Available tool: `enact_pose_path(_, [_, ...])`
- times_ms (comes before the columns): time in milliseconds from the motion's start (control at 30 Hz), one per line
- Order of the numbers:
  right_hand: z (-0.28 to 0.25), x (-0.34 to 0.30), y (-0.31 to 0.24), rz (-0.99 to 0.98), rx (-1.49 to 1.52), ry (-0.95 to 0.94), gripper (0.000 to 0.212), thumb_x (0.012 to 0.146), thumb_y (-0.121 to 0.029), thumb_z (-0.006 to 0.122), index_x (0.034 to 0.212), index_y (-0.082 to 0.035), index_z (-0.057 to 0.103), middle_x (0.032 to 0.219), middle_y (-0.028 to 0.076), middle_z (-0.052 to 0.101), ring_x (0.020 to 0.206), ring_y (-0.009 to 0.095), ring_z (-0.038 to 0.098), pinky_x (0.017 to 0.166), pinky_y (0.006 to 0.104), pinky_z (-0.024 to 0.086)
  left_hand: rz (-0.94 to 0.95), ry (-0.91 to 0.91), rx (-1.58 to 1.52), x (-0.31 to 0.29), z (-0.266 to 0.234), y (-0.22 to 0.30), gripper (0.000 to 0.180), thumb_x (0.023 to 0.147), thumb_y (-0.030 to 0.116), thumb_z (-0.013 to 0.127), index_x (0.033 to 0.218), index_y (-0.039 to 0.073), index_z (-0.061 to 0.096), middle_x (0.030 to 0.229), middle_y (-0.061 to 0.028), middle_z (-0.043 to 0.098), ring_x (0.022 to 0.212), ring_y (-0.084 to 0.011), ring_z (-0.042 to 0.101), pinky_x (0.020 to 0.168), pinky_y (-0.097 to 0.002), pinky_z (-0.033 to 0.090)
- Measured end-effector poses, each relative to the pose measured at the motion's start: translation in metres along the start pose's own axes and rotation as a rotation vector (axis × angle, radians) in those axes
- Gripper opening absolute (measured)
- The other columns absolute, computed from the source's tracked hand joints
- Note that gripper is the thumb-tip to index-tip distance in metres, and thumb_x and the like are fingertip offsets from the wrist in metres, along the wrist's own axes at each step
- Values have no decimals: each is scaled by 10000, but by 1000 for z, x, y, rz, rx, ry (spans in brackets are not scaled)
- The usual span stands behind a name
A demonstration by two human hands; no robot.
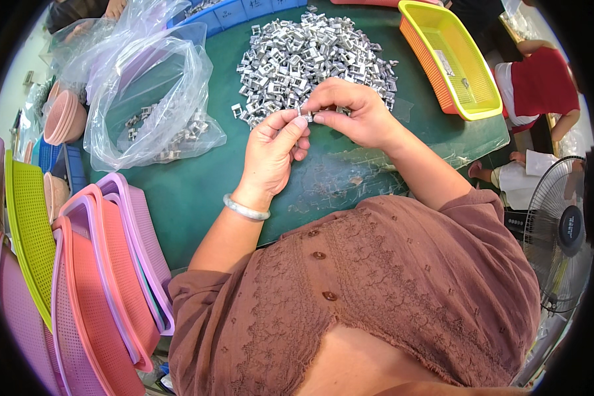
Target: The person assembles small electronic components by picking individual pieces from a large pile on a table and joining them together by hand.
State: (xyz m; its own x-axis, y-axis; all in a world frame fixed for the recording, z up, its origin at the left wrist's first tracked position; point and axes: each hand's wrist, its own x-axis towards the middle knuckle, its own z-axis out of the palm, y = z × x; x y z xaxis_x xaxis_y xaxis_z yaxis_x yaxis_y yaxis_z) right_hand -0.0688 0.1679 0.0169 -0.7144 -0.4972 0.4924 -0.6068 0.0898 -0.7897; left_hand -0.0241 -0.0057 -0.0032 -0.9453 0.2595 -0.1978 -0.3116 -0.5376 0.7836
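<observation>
Between my two hands is a small silvery metal part (pixel 307 117), mostly covered by fingertips. My left hand (pixel 274 146), with a pale bangle (pixel 246 208) on its wrist, pinches it between thumb and fingers. From the right, my right hand (pixel 358 113) also closes thumb and forefinger on it. Just beyond both hands a large heap of small grey metal parts (pixel 310 56) lies on the green table (pixel 323 178); they look like little open frames. Exactly how the held part is shaped cannot be made out.
A clear plastic bag (pixel 122 125) with more parts lies left of the heap. A yellow basket (pixel 475 92) sits in an orange one at the far right. Stacked pink and purple baskets (pixel 122 264) stand left. A blue bin (pixel 244 9) is behind; a fan (pixel 561 228) stands right.
</observation>
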Motion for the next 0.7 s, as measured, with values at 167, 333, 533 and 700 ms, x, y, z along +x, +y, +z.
enact_pose_path(167, [-7, -1, 6, 184, 15, 134, 246, 757, 27, 575, 994, -37, 585, 813, 7, 572, 733, 67, 515, 660, 212, 431, 38, -27, 94, 0, 3, 1, 158, 837, 62, 547, 989, 23, 566, 742, -19, 563, 602, -78, 508, 499, -192, 401])
enact_pose_path(333, [-21, 10, 19, 44, -476, 209, 189, 740, -12, 565, 926, -39, 591, 805, 75, 577, 747, 217, 551, 666, 308, 451, 37, -16, 109, 0, 5, 1, 184, 836, 56, 542, 1014, 11, 558, 770, -35, 570, 631, -87, 526, 515, -200, 422])
enact_pose_path(533, [-24, 30, 33, -47, -895, 218, 169, 704, -192, 629, 835, -88, 603, 817, 58, 542, 829, 256, 515, 734, 369, 388, -25, -55, -15, 1, 2, 2, 211, 825, 16, 453, 1022, 5, 528, 887, -101, 586, 683, -135, 563, 542, -222, 462])
enact_pose_path(700, [-17, 41, 40, -16, -1017, 249, 150, 690, -236, 639, 763, -108, 610, 798, 32, 531, 833, 225, 504, 743, 366, 355, -41, -72, -62, 1, 0, 5, 247, 794, 6, 434, 1028, -5, 515, 930, -118, 577, 710, -160, 568, 556, -237, 469])
